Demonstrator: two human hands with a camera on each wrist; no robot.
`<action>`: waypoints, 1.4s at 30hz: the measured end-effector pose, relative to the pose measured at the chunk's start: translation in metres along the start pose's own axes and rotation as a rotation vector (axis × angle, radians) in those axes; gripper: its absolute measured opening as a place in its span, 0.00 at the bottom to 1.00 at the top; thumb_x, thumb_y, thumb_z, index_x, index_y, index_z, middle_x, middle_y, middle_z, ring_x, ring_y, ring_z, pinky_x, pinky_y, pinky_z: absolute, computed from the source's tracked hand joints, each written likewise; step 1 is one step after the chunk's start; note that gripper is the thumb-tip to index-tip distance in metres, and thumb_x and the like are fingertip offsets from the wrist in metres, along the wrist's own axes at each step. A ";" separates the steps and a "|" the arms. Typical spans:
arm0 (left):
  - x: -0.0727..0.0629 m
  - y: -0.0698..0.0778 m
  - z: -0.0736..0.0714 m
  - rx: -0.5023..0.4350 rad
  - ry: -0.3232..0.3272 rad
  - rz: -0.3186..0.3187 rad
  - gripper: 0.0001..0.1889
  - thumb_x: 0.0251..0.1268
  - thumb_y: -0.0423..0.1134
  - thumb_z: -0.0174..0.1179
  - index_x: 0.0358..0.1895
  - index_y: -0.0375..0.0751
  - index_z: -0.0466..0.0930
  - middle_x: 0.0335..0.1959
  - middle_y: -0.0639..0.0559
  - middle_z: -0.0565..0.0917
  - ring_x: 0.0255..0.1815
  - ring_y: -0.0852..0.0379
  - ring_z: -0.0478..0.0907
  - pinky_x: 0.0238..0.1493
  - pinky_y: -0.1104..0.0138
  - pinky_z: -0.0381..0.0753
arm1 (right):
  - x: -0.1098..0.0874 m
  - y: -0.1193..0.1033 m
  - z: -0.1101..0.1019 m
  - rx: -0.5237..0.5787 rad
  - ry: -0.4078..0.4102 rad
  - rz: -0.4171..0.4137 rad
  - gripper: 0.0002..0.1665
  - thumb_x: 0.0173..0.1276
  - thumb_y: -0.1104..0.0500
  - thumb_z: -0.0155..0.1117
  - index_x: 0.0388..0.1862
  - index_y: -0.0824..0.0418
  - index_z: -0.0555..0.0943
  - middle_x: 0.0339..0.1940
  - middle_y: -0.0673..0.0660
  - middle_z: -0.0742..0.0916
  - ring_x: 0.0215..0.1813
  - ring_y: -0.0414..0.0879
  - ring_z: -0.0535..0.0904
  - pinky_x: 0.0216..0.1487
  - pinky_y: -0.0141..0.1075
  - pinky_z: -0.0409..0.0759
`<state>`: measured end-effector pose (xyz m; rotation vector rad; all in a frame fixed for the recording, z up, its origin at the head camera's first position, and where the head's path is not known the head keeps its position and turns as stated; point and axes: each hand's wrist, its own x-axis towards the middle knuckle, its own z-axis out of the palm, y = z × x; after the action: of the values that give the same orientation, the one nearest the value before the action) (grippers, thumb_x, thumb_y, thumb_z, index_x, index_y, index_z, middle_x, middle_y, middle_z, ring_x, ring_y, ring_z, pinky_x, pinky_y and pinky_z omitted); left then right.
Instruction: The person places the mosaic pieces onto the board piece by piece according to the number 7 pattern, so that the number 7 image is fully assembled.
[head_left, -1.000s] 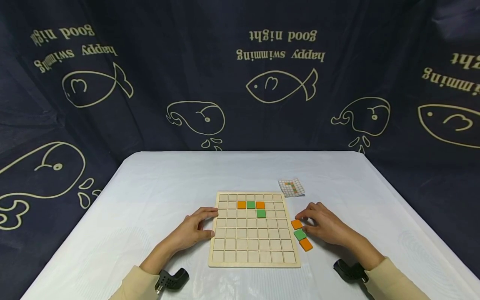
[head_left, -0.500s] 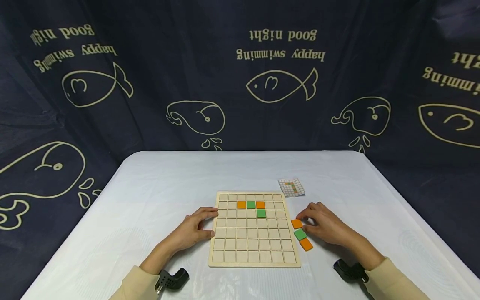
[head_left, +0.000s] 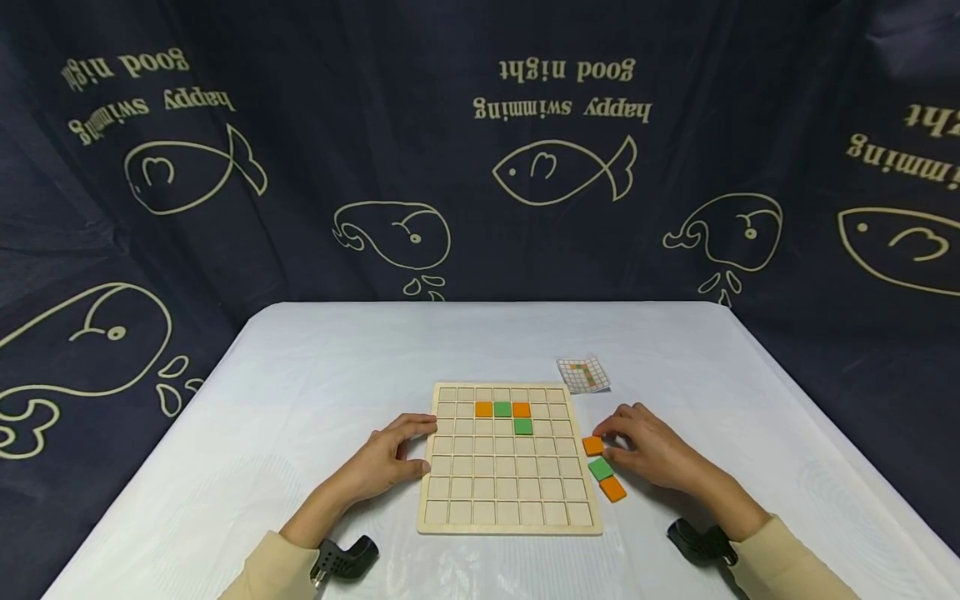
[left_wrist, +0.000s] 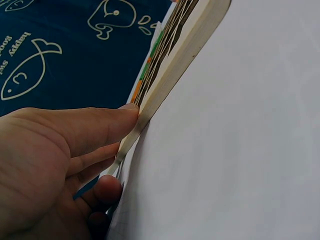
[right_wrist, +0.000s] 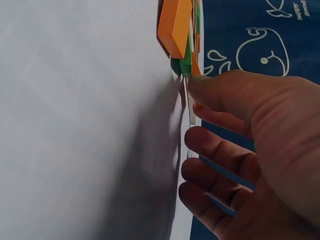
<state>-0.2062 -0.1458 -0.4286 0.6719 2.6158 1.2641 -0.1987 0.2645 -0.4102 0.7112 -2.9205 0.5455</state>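
A wooden grid board (head_left: 517,487) lies on the white table in the head view. Two orange tiles and two green ones sit in its upper cells. Against the board's left side rests my left hand (head_left: 381,462); its thumb (left_wrist: 117,125) touches the edge in the left wrist view. To the right of the board, my right hand (head_left: 654,446) pinches an orange tile (head_left: 592,446) between thumb and index finger, low over or on the table. Just nearer to me lie a green tile (head_left: 601,468) and another orange tile (head_left: 612,488), touching or nearly so.
A small card (head_left: 583,375) printed with a coloured grid pattern lies beyond the board's upper right corner. The white cloth (head_left: 345,358) covers the table. Behind it hangs a dark curtain (head_left: 480,250) with fish and whale drawings.
The pinched orange tile has shifted and turned slightly, with the right thumb and index finger closer in on it. The left hand and the board have stayed where they were.
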 end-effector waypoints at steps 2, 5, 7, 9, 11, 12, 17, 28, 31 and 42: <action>0.000 0.000 0.000 0.000 -0.004 0.002 0.29 0.56 0.39 0.66 0.64 0.42 0.71 0.69 0.53 0.67 0.34 0.62 0.68 0.64 0.29 0.32 | 0.000 0.000 0.000 -0.001 0.004 -0.002 0.12 0.58 0.58 0.68 0.42 0.53 0.84 0.33 0.43 0.78 0.38 0.38 0.67 0.37 0.31 0.68; 0.000 0.000 0.000 0.001 -0.009 0.003 0.30 0.56 0.38 0.66 0.64 0.42 0.71 0.69 0.52 0.67 0.25 0.63 0.65 0.63 0.29 0.33 | 0.000 0.000 0.000 0.006 0.007 0.001 0.13 0.57 0.58 0.68 0.43 0.53 0.83 0.33 0.43 0.78 0.38 0.38 0.67 0.38 0.31 0.68; 0.000 0.000 -0.001 0.000 -0.010 0.005 0.30 0.56 0.38 0.66 0.64 0.41 0.71 0.69 0.52 0.67 0.26 0.64 0.65 0.64 0.29 0.33 | 0.001 -0.001 0.000 0.012 0.011 0.002 0.13 0.57 0.58 0.69 0.43 0.53 0.83 0.34 0.44 0.78 0.38 0.38 0.67 0.38 0.31 0.68; 0.000 0.000 0.000 -0.001 -0.009 0.007 0.30 0.56 0.38 0.66 0.64 0.41 0.71 0.69 0.52 0.67 0.28 0.64 0.65 0.63 0.29 0.32 | 0.001 -0.003 0.000 0.021 0.019 0.002 0.13 0.57 0.57 0.69 0.43 0.53 0.83 0.34 0.44 0.79 0.39 0.38 0.67 0.38 0.31 0.69; 0.000 0.000 0.000 0.000 -0.009 0.010 0.30 0.57 0.39 0.66 0.64 0.41 0.71 0.69 0.52 0.67 0.29 0.63 0.65 0.63 0.29 0.32 | 0.002 -0.005 0.000 0.026 0.025 -0.002 0.14 0.57 0.57 0.69 0.44 0.53 0.83 0.35 0.44 0.79 0.39 0.38 0.68 0.39 0.31 0.69; 0.000 0.000 -0.001 0.000 -0.008 0.011 0.30 0.56 0.38 0.66 0.64 0.41 0.71 0.69 0.52 0.67 0.29 0.63 0.65 0.63 0.29 0.32 | 0.003 -0.006 0.001 0.027 0.029 -0.005 0.14 0.57 0.57 0.70 0.44 0.53 0.83 0.35 0.45 0.79 0.39 0.39 0.68 0.39 0.31 0.70; 0.000 0.000 0.000 0.007 0.002 0.012 0.30 0.56 0.39 0.66 0.64 0.42 0.71 0.69 0.54 0.67 0.38 0.62 0.68 0.63 0.29 0.33 | 0.005 -0.010 0.002 0.028 0.030 -0.010 0.14 0.58 0.56 0.69 0.44 0.52 0.83 0.37 0.44 0.80 0.41 0.38 0.68 0.39 0.32 0.71; 0.000 0.000 0.000 -0.010 0.001 -0.006 0.29 0.56 0.38 0.66 0.63 0.41 0.71 0.69 0.53 0.67 0.70 0.48 0.59 0.64 0.29 0.30 | 0.010 -0.022 0.004 0.031 0.032 -0.031 0.14 0.59 0.54 0.69 0.45 0.51 0.83 0.39 0.46 0.80 0.42 0.38 0.68 0.41 0.34 0.71; 0.000 -0.001 0.000 -0.008 0.005 -0.001 0.29 0.56 0.37 0.66 0.63 0.41 0.71 0.69 0.53 0.67 0.71 0.48 0.59 0.63 0.29 0.31 | 0.012 -0.026 0.005 0.027 0.046 -0.035 0.14 0.58 0.54 0.69 0.44 0.50 0.83 0.40 0.46 0.80 0.43 0.38 0.69 0.43 0.36 0.72; 0.000 -0.001 0.000 -0.004 0.017 0.017 0.29 0.54 0.36 0.67 0.63 0.41 0.72 0.68 0.52 0.68 0.74 0.46 0.56 0.62 0.28 0.33 | 0.019 -0.035 0.011 0.012 0.091 -0.076 0.13 0.58 0.54 0.70 0.43 0.50 0.84 0.38 0.45 0.80 0.43 0.39 0.70 0.40 0.36 0.72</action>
<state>-0.2070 -0.1464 -0.4298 0.6875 2.6262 1.2848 -0.1997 0.2237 -0.4063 0.7737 -2.7968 0.5723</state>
